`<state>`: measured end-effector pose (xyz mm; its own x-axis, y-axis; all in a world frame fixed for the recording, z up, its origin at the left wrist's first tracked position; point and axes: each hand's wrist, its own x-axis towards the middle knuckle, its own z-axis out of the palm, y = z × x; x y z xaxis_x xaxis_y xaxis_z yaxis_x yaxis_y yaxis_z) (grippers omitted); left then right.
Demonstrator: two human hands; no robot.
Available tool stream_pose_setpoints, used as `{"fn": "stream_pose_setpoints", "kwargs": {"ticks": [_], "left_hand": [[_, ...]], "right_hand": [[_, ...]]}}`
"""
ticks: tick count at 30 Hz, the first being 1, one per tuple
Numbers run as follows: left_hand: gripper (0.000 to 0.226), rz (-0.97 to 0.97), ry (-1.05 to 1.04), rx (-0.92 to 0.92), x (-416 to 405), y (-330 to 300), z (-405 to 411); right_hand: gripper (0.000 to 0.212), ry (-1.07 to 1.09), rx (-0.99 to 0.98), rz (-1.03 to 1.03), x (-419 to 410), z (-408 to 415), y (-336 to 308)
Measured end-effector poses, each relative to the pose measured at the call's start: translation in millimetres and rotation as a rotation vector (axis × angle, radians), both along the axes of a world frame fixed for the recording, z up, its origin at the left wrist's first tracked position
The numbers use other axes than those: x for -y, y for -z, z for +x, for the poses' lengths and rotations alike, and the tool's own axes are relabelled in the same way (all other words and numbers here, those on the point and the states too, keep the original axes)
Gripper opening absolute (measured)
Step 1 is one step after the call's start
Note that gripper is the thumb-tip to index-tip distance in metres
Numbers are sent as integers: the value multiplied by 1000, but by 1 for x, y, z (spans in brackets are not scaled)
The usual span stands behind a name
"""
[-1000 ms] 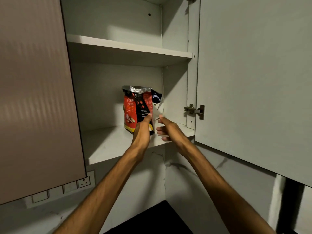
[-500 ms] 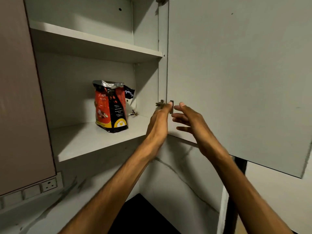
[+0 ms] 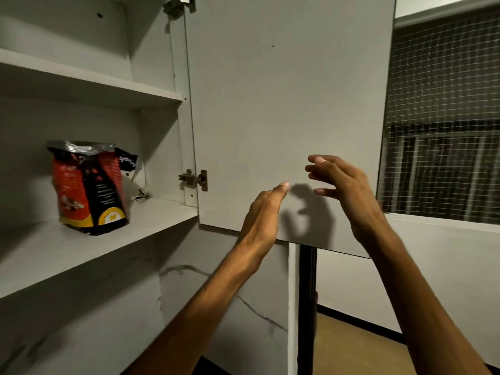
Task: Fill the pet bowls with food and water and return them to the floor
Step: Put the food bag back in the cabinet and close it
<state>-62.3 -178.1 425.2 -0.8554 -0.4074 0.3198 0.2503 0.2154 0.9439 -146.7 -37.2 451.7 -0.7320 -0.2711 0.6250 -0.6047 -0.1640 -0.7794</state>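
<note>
Head view: food bag (image 3: 90, 186), left of 2 empty, loose-fingered hands (left hand (image 3: 263, 212), right hand (image 3: 343, 186)); likely light, crinkly; grip mid-body.

I see both hands raised before the open cupboard door (image 3: 284, 104), left hand (image 3: 263, 215) flat, right hand (image 3: 343, 185) spread; a food bag (image 3: 90, 188) stands left of the door on the shelf (image 3: 81, 250).

A red, black and yellow food bag (image 3: 90, 188) with silver top; pale grey cabinet door (image 3: 284, 104); white-veined grey wall (image 3: 243, 307)
</note>
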Motion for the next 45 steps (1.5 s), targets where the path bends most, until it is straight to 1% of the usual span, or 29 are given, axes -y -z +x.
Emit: {"fn": "stream_pose_setpoints", "kwargs": {"ticks": [4,7,9,11,14,17,20,23,24,28,31,35,41,45], "left_hand": [[47,-12,39,19,-19,3,-16],[39,-35,60,17,-32,5,-25],[39,-68,65,20,-38,8,-29],[47,-103,76,39,-43,11,-33],[64,-132,88,44,-49,14,-39],[67,-153,97,41,-52,18,-44],[71,-178,100,40,-55,20,-49],[71,-192,101,33,-58,22,-51],[68,-193,97,20,-58,23,-52],[42,-239,41,-62,-58,28,-57],[39,-291,9,-118,-58,31,-57],[47,-372,-56,-167,-58,35,-57],[73,-429,-117,-225,-60,44,-49],[79,-466,-174,-250,-59,47,-38]], "right_hand": [[20,100,-46,-70,-30,-16,2],[18,218,-96,-155,-47,-29,7],[14,293,-106,-210,-54,-36,12],[11,373,-104,-252,-59,-45,17],[9,505,-107,-240,-65,-61,25],[17,580,-94,-204,-70,-74,33],[25,502,-51,-141,-71,-84,41],[26,416,-49,-127,-67,-91,44],[28,409,-63,-136,-66,-92,44],[31,420,-99,-162,-64,-96,47],[27,419,-124,-178,-63,-94,49],[22,390,-147,-207,-62,-85,49],[22,339,-199,-199,-63,-57,45],[23,322,-244,-156,-63,-39,39]]}}
